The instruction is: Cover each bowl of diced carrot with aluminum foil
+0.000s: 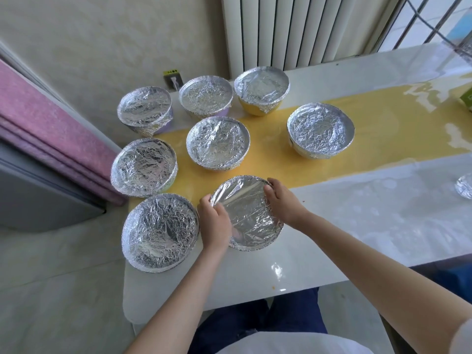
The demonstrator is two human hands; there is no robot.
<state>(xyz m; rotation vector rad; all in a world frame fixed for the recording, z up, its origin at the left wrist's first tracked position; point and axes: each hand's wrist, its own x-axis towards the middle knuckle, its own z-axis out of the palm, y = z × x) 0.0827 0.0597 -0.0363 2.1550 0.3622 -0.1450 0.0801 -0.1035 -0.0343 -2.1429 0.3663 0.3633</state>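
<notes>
A foil-covered bowl [249, 213] stands near the table's front edge, its foil smoother than the others. My left hand [214, 223] grips its left rim, fingers curled over the foil edge. My right hand [282, 200] grips the far right rim, thumb on top. Several other bowls wrapped in crinkled foil stand around it: one at the front left [159, 232], one behind that [144, 169], one in the middle [217, 143], one to the right [320, 130], and three along the back, among them a yellow bowl [261, 90]. No carrot shows; foil hides every bowl's contents.
The white glossy table [332, 226] has a yellow runner [370, 139] across it. A foil piece [464, 186] lies at the right edge, a green box [466, 97] beyond it. A pink and grey panel stands at left, a radiator behind the table.
</notes>
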